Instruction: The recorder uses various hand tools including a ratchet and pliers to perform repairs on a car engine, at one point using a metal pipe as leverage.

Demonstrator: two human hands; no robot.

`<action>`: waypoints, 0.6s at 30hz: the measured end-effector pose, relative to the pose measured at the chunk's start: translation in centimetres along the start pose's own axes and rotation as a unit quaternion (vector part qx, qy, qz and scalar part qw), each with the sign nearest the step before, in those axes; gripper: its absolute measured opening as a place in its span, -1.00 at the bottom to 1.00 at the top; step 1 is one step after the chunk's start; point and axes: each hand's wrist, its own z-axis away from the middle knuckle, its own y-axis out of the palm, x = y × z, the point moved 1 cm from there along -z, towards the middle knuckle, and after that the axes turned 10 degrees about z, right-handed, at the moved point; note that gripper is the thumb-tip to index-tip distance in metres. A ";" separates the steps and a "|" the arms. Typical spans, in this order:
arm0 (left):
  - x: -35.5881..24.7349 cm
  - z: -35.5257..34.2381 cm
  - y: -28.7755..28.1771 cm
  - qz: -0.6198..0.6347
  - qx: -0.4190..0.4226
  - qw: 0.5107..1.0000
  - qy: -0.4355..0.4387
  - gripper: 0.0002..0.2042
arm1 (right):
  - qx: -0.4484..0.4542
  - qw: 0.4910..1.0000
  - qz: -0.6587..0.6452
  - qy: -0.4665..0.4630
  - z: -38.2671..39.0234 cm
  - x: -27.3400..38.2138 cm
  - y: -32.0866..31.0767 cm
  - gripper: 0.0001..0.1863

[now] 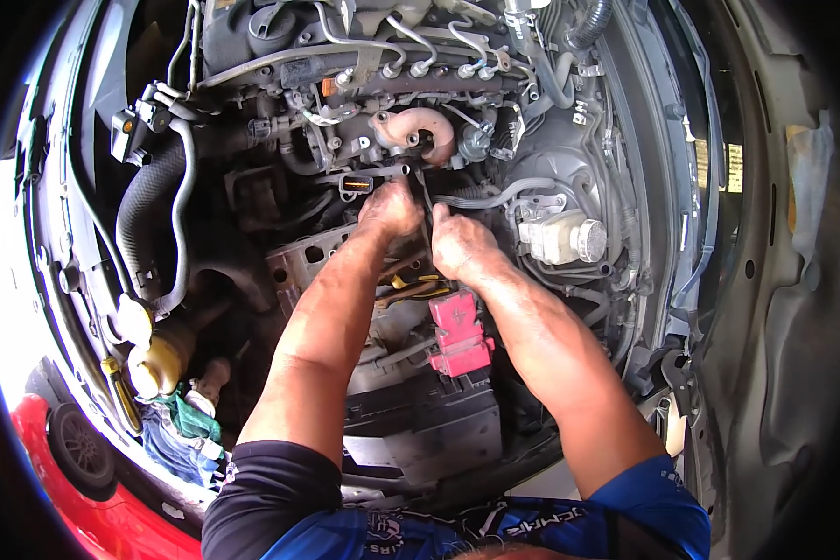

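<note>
Both my arms reach into an open engine bay. My left hand (392, 207) is closed in a fist just below a curved, rust-coloured metal pipe (426, 131). What its fingers hold is hidden. Beside the fist lies a black connector with orange inside (356, 185). To the right and slightly nearer, my right hand (462, 245) is closed with the thumb on top, and its grip is also out of sight. A thin dark upright bar (427, 210) shows between the two hands; I cannot tell whether either one touches it. A grey hose (509, 193) runs just beyond my right hand.
A red battery terminal cover (460, 336) and the battery (425, 434) sit between my forearms. Yellow-handled pliers (415, 282) lie near my hands. A white fluid reservoir (565, 238) stands right; a thick black hose (154, 205) curves at left. Rags (177, 439) lie lower left.
</note>
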 end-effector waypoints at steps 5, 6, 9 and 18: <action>1.6 -0.6 0.2 0.054 -0.004 0.998 0.037 -0.46 | -0.077 0.996 0.006 -0.039 0.9 0.8 -4.2 -0.69; 0.7 -0.5 0.0 0.068 0.022 0.997 0.022 -0.46 | -0.135 0.990 0.011 -0.046 0.7 0.0 -6.4 -0.71; -1.5 -0.3 0.3 0.052 0.056 0.997 0.023 -0.45 | -0.218 0.975 0.018 -0.047 -2.7 -3.6 -10.8 -0.74; 1.8 -1.8 1.1 0.069 0.021 0.995 0.073 -0.45 | -0.193 0.972 0.104 -0.090 -1.0 -1.0 -10.3 -0.74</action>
